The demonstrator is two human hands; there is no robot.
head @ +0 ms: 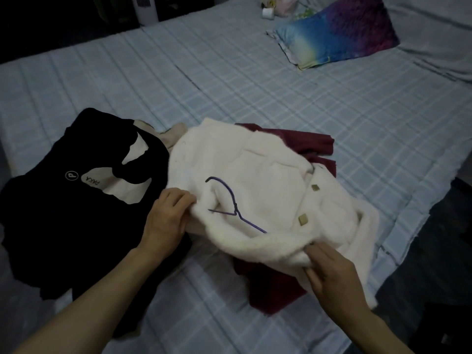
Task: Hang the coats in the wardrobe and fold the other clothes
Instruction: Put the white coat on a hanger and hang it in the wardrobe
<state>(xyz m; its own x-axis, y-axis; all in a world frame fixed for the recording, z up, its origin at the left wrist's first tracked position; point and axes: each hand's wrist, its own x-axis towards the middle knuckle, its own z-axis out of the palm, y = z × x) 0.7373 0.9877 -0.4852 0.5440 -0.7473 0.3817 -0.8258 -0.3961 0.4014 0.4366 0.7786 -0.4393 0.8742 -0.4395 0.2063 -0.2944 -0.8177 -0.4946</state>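
Observation:
A fluffy white coat [255,175] with square gold buttons lies on the bed over a dark red garment [270,292]. A purple wire hanger [231,208] pokes out of the coat's collar, hook pointing left. My left hand [167,215] grips the collar's left edge. My right hand [334,274] pinches the furry collar at the lower right. A black garment [63,213] with a pale lining and a round logo lies to the left, partly over a beige garment [173,134].
The bed [255,80] has a light blue checked sheet. A blue and purple pillow [337,31] lies at the far right, small items [275,6] beyond it. A white appliance [145,8] stands past the far edge. Dark floor shows at right.

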